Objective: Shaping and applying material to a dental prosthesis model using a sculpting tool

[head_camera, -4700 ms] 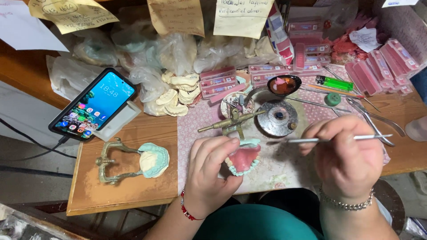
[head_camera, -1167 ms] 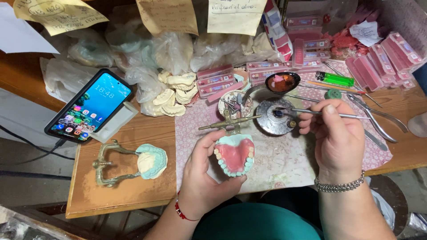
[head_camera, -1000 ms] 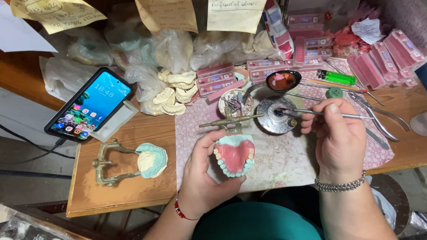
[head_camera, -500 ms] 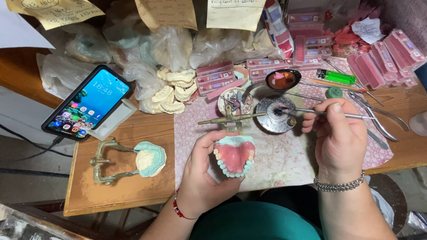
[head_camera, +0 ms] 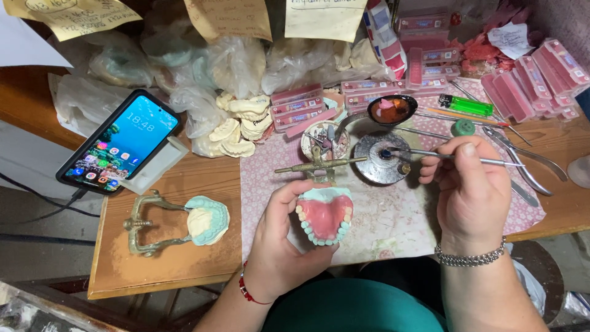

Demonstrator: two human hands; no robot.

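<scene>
My left hand [head_camera: 279, 243] holds a denture model [head_camera: 324, 214] with a pink wax base, a row of teeth and a pale green plaster rim, tilted up over the table's front edge. My right hand [head_camera: 470, 193] grips a thin metal wax tool [head_camera: 455, 158] like a pen. Its tip rests over the small round metal burner [head_camera: 381, 158], just behind and right of the model. A metal spoon holding melted pink wax [head_camera: 391, 110] sits behind the burner.
A brass articulator with a green plaster cast [head_camera: 178, 221] lies at the left on the wooden table [head_camera: 184, 184]. A lit phone [head_camera: 120, 149] leans at the back left. Plaster casts, plastic bags, pink tooth boxes, a green lighter [head_camera: 465, 105] and pliers [head_camera: 522, 160] crowd the back and right.
The tool tip has stayed at the burner over the last second. Earlier, my right hand held the tool lower, near the model, and the model has since been turned face up.
</scene>
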